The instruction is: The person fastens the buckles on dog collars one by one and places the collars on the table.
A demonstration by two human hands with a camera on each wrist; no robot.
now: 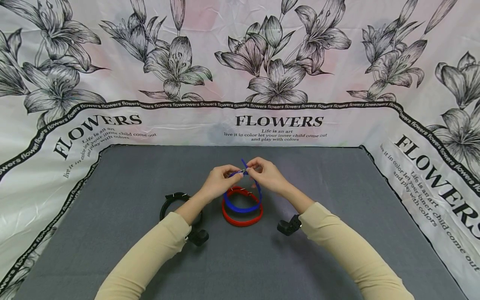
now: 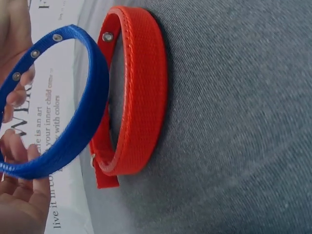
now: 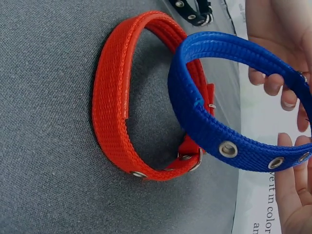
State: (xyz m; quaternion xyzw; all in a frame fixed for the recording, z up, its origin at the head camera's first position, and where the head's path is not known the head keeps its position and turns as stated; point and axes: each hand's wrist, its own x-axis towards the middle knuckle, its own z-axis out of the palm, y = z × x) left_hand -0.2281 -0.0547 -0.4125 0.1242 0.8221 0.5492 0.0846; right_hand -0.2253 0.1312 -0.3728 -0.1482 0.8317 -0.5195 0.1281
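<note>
Both hands hold a blue collar up by its far side, at the small metal buckle. My left hand pinches the strap left of the buckle. From the right, my right hand pinches it close by, where a free strap end sticks up. Metal eyelets line the blue strap in the right wrist view. A red collar stands on its edge on the table right beneath, its strap fastened into a loop. The fingertips partly hide the blue buckle.
A black collar lies on the grey tabletop, partly behind the left forearm. Black wrist cameras hang below both sleeves. Behind the table stands a white backdrop printed with flowers and text.
</note>
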